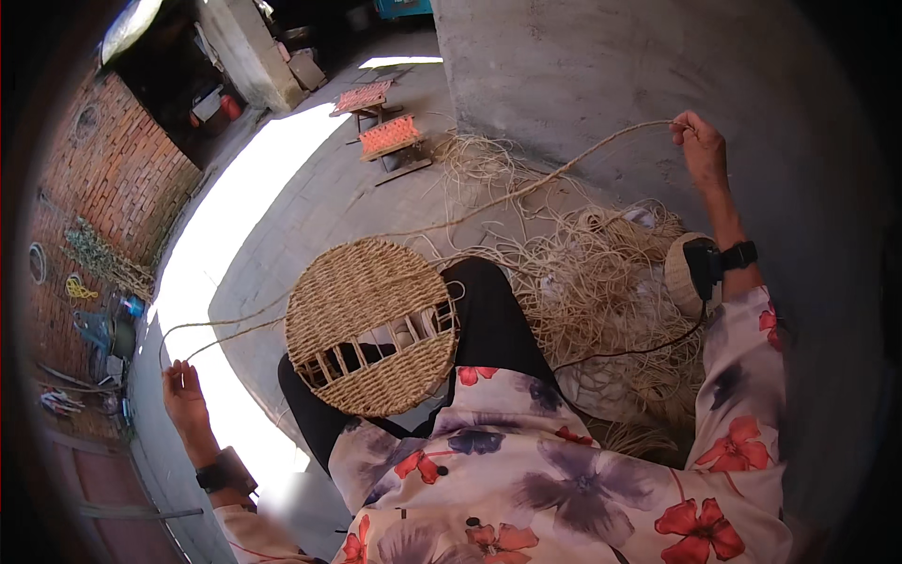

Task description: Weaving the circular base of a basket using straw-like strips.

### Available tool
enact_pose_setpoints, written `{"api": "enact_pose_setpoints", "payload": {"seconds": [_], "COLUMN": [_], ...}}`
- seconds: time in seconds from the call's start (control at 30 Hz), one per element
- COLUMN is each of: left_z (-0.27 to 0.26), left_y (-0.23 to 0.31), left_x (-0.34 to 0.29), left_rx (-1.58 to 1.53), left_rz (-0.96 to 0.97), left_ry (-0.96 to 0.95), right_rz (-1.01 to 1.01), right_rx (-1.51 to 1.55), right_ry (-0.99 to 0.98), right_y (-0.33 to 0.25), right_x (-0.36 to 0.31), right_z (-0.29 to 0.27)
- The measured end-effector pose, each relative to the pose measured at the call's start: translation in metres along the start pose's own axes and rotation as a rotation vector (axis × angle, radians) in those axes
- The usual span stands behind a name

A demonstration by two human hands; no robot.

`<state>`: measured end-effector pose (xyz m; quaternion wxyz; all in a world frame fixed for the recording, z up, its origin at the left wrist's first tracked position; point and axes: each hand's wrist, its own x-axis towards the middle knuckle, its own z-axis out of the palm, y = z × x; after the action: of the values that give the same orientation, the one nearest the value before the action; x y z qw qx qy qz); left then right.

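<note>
I see a round woven mat [371, 326] of pale straw rope resting on the person's lap, over black trousers. Its lower middle is unwoven: a row of upright spokes shows with dark gaps between them.

The left hand [184, 395] is stretched out low to the left, fingers pinched on the end of a straw cord [225, 331] that runs in two strands from the hand to the mat's left edge. The right hand [700, 143] is raised far to the upper right, fingers closed around a second rope strand [554, 175] that slants down across the concrete floor toward the mat. Both wrists carry a black band with a small device.

A loose heap of straw fibre [601, 282] lies just beside the right knee, spreading toward the grey concrete wall [583, 66]. Near the right forearm sits a pale rounded object with a black device on it; I cannot tell what it is.

Farther off on the floor stand two small frames with orange-red woven tops [387, 134], one behind the other. A brick wall [113, 160] runs along the left, with coiled cords and tools at its foot. I make out no labels or signs.
</note>
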<state>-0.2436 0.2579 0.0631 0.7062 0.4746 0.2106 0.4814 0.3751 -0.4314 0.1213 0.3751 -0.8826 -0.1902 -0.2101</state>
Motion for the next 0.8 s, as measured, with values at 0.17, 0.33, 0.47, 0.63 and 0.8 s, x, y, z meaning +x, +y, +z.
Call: {"api": "enact_pose_setpoints", "payload": {"seconds": [0.17, 0.33, 0.47, 0.63, 0.8], "left_z": [-0.055, -0.072, -0.071, -0.068, -0.060], "left_y": [0.019, 0.019, 0.019, 0.028, 0.033], "left_x": [-0.003, -0.010, 0.000, 0.002, -0.018], "left_rx": [0.208, 0.183, 0.117, 0.114, 0.006], "left_rz": [0.112, 0.147, 0.143, 0.218, 0.061], "left_ry": [0.242, 0.465, 0.520, 0.414, 0.076], "right_rz": [0.051, 0.296, 0.310, -0.096, -0.090], "right_rx": [-0.179, -0.420, 0.455, 0.379, 0.021], "right_ry": [0.087, -1.341, -0.995, -0.840, -0.586], "right_y": [0.082, 0.087, -0.018, -0.121, -0.135], "right_x": [-0.022, -0.105, -0.126, -0.147, -0.159], "right_z": [0.002, 0.075, 0.151, 0.261, 0.280]}}
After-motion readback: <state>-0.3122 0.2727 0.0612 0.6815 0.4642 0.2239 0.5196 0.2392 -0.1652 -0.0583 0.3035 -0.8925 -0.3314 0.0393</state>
